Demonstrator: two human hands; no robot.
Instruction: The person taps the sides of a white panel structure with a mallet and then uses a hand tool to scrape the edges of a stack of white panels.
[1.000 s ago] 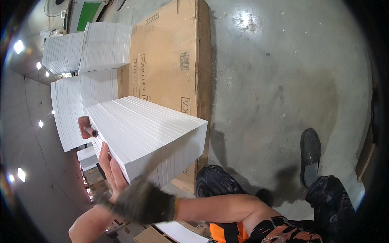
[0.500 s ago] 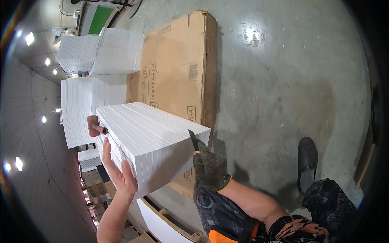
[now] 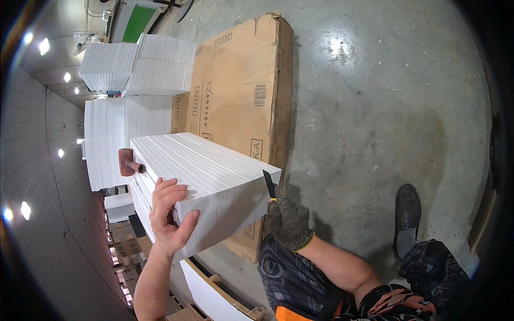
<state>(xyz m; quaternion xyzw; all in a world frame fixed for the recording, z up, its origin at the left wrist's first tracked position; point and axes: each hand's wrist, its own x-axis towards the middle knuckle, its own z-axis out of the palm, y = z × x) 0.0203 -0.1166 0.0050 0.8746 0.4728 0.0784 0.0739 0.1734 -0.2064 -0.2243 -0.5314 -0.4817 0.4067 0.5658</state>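
Note:
A thick stack of white sheets (image 3: 209, 176) stands in front of me, its ribbed edges facing up. My left hand (image 3: 170, 216), bare, lies on the stack's near left corner with fingers spread over the edge. My right hand (image 3: 288, 220), in a dark knit glove, grips a small black-bladed knife (image 3: 269, 184) whose blade points up against the stack's right corner. A reddish-brown mallet (image 3: 128, 162) rests beside the stack's far left edge.
A big flat brown cardboard box (image 3: 241, 85) lies behind the stack on the grey concrete floor (image 3: 375, 107). More white stacks (image 3: 139, 69) stand at the far left. My dark shoe (image 3: 407, 214) is at the right. A wooden pallet (image 3: 225, 299) shows below.
My gloved right hand came up from under the stack to its right corner, knife blade raised. My left hand slid up onto the stack's near corner.

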